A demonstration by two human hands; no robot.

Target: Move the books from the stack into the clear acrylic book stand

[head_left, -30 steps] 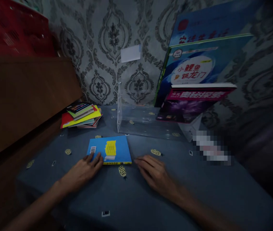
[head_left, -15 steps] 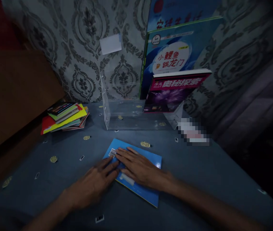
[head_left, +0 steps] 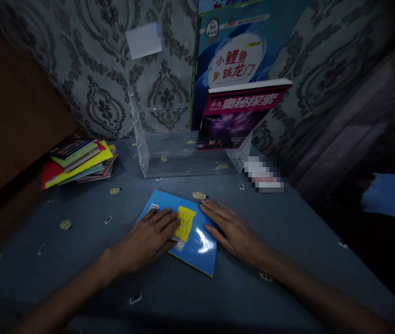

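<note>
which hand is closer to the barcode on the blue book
Left. The left hand lies on the blue book, beside the barcode; the right hand is farther off, at the book's upper right corner.

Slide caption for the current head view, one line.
Left hand on a blue book, right hand at its edge, clear rack behind.

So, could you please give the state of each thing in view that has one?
Blue book: closed, flat, barcode up.
Left hand: open, on the blue book.
Right hand: open, at the blue book's edge.
Clear rack: standing, partly filled.
Magenta book: closed, tilted.
Tall blue book: closed, standing.
Book pile: stacked unevenly.
Pixelated item: unclear.
</note>
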